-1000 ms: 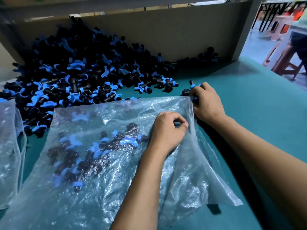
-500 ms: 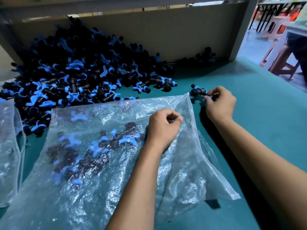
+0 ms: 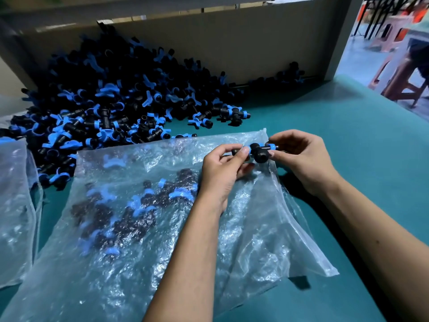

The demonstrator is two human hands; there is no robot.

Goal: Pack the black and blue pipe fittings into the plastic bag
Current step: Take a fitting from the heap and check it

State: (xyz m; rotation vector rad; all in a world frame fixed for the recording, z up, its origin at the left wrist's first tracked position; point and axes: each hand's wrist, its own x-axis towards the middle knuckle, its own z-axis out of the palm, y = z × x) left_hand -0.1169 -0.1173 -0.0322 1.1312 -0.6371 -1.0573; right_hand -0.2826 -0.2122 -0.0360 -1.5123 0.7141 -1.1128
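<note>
Head view: one black and blue pipe fitting is held above the top right corner of the plastic bag, between both hands. The left hand has its grip clamped on the fitting's left end, thumb and fingertips pinching at the blue collar. The right hand has its grip clamped on the fitting's right end, fingers curled round it. The two hands are near each other, with only the fitting's black tee body showing between them.

The bag lies flat on the teal surface, below and to the left of the hands; the left forearm crosses over it. A cluster of packed fittings shows through the film, below and left of the left hand. The loose pile of fittings lies beyond the hands to the left, banked against a cardboard wall. A second bag lies at the far left, well apart from both hands.
</note>
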